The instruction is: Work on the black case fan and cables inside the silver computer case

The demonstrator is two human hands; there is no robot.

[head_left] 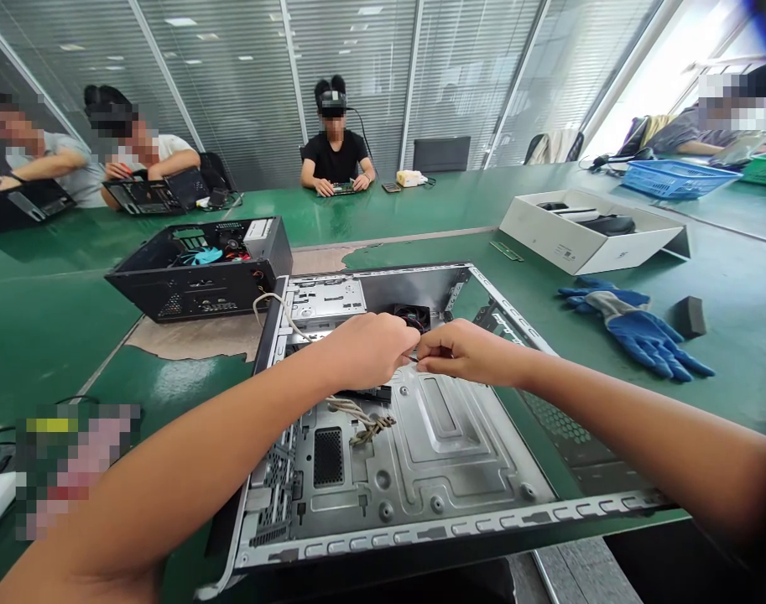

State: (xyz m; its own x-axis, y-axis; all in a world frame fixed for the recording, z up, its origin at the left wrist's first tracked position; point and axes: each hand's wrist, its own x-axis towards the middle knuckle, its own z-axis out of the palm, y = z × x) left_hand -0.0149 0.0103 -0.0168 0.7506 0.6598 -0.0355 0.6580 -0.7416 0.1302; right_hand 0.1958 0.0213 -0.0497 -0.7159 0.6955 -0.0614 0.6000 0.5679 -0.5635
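My left hand [379, 348] and my right hand [464, 352] meet above an open metal computer case [445, 453] lying on its side. Both are closed in a pinch. Between the fingertips shows a thin dark cable [413, 359], mostly hidden by the fingers. Just behind the hands, a black case fan [411, 315] sits at the far wall of the case. Below my left hand, a bundle of tied beige cables [368, 428] rests on the metal floor. A silver drive bay [325, 298] fills the far left corner.
A black computer case [200, 277] with parts inside stands at left. Blue gloves [634, 323], a black block [690, 317], a white box [565, 239] and a green memory stick [507, 251] lie at right. Several people sit around the green table [433, 205].
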